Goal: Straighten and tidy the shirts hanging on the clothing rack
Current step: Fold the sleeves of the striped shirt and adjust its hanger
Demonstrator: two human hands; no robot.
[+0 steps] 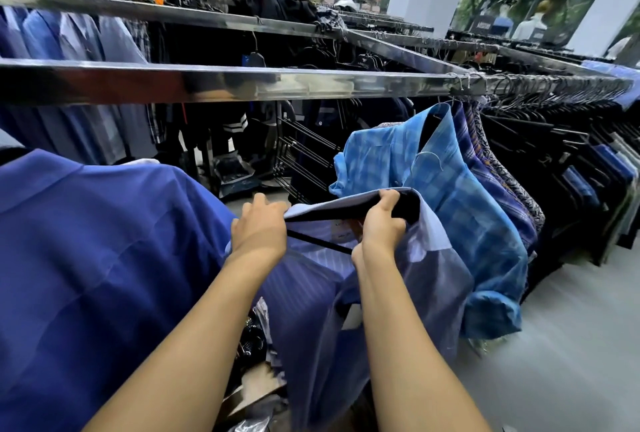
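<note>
left hand (258,229) and right hand (381,223), apart, each grip the collar of a striped blue shirt (311,293) on a black hanger (322,242), at 6 o'clock below the chrome rail (242,81). a plaid shirt (457,196) crowds it at 3 o'clock, a royal-blue shirt (86,258) at 9 o'clock.

Both hands (259,227) (382,220) grip a striped shirt's collar (346,204) below the rail (242,83).

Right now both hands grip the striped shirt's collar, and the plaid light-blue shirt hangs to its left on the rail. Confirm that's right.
Wrong side. The head view shows the plaid light-blue shirt hanging on the rail to the right of the striped shirt, not its left. The left hand and right hand do both grip the striped shirt's collar.
</note>
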